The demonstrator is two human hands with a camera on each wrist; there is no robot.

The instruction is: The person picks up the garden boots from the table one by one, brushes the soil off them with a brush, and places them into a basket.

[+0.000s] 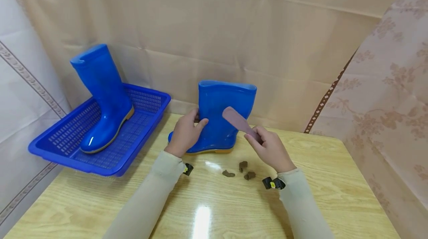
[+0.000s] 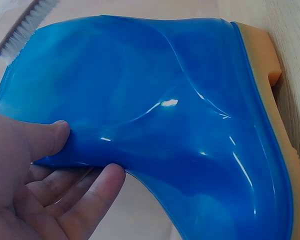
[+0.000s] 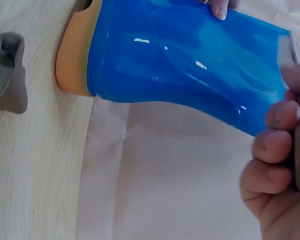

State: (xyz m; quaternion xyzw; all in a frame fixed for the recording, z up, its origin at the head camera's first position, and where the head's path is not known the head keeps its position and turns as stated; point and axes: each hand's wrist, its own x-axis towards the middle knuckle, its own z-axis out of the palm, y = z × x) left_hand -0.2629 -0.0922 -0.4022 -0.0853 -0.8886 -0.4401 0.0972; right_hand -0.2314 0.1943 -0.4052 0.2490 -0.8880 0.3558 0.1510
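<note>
A blue rain boot [image 1: 214,101] with a tan sole stands upright on the table, toe to the left. My left hand [image 1: 185,131] holds its shaft from the front side, thumb on the near face; in the left wrist view the other fingers [image 2: 97,197] lie along the front edge. My right hand [image 1: 269,148] grips the handle of a brush [image 1: 238,120] with a mauve back. White bristles [image 2: 27,32] show in the left wrist view, facing the boot's upper shaft. Whether they touch it I cannot tell.
Several brown lumps [image 1: 249,175] lie on the wooden table [image 1: 234,209] between the forearms. At left sits a blue perforated basket [image 1: 115,170] holding a second blue boot [image 1: 105,94]. A beige curtain [image 1: 234,38] hangs behind the table.
</note>
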